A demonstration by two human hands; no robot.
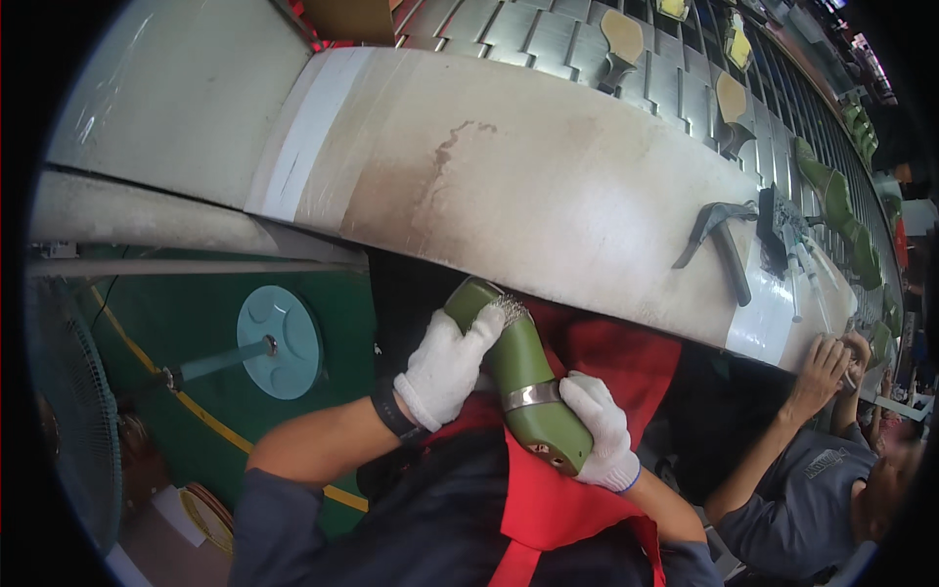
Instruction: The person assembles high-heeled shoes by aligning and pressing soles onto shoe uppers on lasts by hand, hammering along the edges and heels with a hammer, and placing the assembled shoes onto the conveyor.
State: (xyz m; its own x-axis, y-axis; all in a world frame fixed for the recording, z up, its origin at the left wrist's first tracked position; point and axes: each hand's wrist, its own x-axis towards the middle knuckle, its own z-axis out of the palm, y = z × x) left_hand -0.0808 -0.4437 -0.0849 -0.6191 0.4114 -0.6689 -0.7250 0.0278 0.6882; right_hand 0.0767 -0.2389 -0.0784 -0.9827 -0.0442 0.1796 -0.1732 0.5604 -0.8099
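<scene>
Both my hands, in white gloves, hold a green shoe last [520,357] in front of my red apron. My left hand [448,364] is closed round its upper end, with the thumb beside a patch of fine silvery wire-like bits [512,310]. A shiny metal band [533,394] crosses the last lower down. My right hand [600,430] grips the lower end from the right side, where small holes show in the end face. The last lies tilted, just off the near edge of the worktable [548,196].
A hammer-like tool [724,245] and brushes [797,259] lie at the table's right. Beyond runs a slatted conveyor [548,34] with tan insoles [622,37] and green lasts [836,196]. A co-worker's hands [827,367] work at right. A round blue stool [279,342] and a fan [78,421] stand left.
</scene>
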